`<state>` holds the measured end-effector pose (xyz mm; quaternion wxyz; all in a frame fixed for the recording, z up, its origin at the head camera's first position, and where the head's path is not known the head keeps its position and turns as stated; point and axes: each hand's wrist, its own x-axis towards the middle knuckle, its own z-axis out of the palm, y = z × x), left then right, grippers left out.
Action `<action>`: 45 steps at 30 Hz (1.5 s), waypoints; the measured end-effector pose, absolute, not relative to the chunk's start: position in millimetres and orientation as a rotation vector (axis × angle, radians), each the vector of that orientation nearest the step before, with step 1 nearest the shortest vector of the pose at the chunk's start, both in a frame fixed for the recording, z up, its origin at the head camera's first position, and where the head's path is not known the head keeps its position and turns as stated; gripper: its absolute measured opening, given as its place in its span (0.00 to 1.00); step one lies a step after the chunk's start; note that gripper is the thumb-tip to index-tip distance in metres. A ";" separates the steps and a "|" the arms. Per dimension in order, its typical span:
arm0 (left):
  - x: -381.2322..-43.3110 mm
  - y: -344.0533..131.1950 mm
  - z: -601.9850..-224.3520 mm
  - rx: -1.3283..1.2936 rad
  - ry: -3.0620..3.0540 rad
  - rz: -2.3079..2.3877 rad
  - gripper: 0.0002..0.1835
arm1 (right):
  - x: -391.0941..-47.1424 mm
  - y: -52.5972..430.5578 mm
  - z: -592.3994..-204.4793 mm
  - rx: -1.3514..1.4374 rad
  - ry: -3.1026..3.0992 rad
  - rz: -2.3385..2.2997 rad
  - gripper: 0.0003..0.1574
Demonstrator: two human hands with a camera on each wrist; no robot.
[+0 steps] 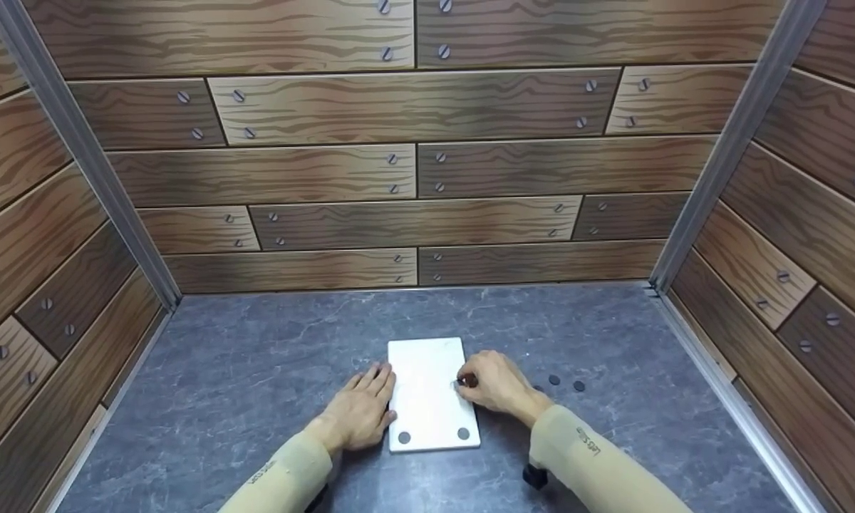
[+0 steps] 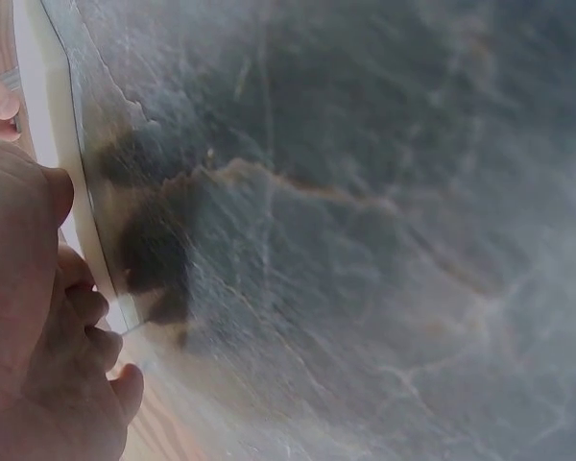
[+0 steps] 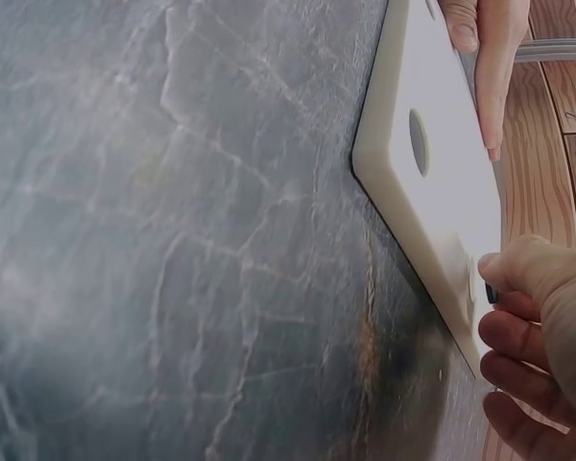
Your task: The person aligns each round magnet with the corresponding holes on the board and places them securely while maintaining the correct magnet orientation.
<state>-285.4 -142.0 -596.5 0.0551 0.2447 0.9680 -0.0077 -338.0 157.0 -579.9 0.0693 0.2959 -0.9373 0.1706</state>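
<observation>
A white rectangular board [image 1: 427,399] lies on the grey marbled table. Its two near corners carry dark round spots, one at the left [image 1: 404,437] and one at the right [image 1: 463,433]. Along the board's left edge rests my left hand [image 1: 358,409], fingers extended and fingertips against the side. My right hand [image 1: 497,382] is over the right edge, pinching a small dark disc [image 3: 491,292] between thumb and fingers. Close below that disc, the right wrist view shows a round outline in the board's surface. The pinching fingers partly hide the disc.
Right of my right hand, small dark discs lie on the table, one nearer [image 1: 554,380] and one farther right [image 1: 578,386]; another is partly hidden behind the wrist. Wood-patterned walls [image 1: 413,171] with metal corner strips [image 1: 730,149] enclose the table at the back and both sides.
</observation>
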 end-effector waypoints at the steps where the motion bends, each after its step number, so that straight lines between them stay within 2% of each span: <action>1: -285.2 -142.0 -597.2 0.741 2.939 -0.022 0.38 | -338.0 156.6 -580.1 0.890 -2.826 0.514 0.06; 22: -280.6 -143.7 -599.8 0.760 2.956 -0.019 0.37 | -333.5 155.6 -583.8 0.866 -2.840 0.483 0.11; 45: -280.6 -141.5 -600.1 0.740 2.939 0.019 0.38 | -335.4 171.5 -567.9 0.774 -2.891 0.539 0.14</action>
